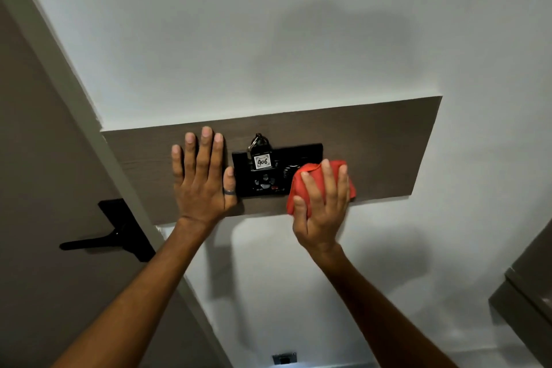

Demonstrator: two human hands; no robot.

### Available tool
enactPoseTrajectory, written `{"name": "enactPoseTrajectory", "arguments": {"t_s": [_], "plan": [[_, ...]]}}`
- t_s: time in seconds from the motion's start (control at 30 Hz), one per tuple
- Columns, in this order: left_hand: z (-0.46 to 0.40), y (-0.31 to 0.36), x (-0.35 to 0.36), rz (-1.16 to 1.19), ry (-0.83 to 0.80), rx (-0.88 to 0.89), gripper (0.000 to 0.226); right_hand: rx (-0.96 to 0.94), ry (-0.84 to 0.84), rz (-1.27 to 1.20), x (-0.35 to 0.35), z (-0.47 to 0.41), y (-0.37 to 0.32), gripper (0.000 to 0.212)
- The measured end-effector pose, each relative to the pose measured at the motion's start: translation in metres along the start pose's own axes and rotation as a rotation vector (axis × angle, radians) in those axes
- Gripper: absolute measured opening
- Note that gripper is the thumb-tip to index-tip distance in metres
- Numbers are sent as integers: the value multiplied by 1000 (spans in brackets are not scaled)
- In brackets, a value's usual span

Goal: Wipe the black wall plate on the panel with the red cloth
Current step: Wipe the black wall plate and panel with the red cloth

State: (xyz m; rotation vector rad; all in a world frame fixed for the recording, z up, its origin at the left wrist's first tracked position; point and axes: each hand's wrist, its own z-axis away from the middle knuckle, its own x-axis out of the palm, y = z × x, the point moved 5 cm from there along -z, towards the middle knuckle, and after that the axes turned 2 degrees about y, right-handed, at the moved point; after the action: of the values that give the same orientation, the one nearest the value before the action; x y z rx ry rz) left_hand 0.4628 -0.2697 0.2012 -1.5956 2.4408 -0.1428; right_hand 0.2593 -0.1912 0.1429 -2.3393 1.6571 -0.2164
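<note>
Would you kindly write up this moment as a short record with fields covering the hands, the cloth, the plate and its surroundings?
left hand: open, palm flat on the brown panel, beside the plate's left edge; ring on the thumb
right hand: fingers spread over the bunched red cloth
red cloth: pressed against the right end of the black wall plate
black wall plate: mounted on the panel, right part covered by the cloth
key tag: marked 406, hanging at the plate's upper middle
door handle: black, lower left
</note>
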Motion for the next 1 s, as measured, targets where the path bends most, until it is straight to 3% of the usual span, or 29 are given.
{"name": "enactPoseTrajectory", "arguments": {"t_s": [0.17, 0.37, 0.57, 0.77, 1.0], "plan": [[0, 1, -2, 9, 1, 7, 62, -71, 133, 57, 29, -58, -22, 38], [0, 1, 0, -7, 9, 6, 62, -213, 57, 110, 10, -2, -8, 32], [0, 0, 0, 4, 4, 5, 62, -119, 136, 90, 32, -60, -24, 40], [1, 0, 1, -25, 8, -12, 63, -213, 9, 157, 12, 5, -10, 34], [4, -2, 3, -1, -4, -22, 63, -148, 93, 94, 31, -68, -28, 42]]}}
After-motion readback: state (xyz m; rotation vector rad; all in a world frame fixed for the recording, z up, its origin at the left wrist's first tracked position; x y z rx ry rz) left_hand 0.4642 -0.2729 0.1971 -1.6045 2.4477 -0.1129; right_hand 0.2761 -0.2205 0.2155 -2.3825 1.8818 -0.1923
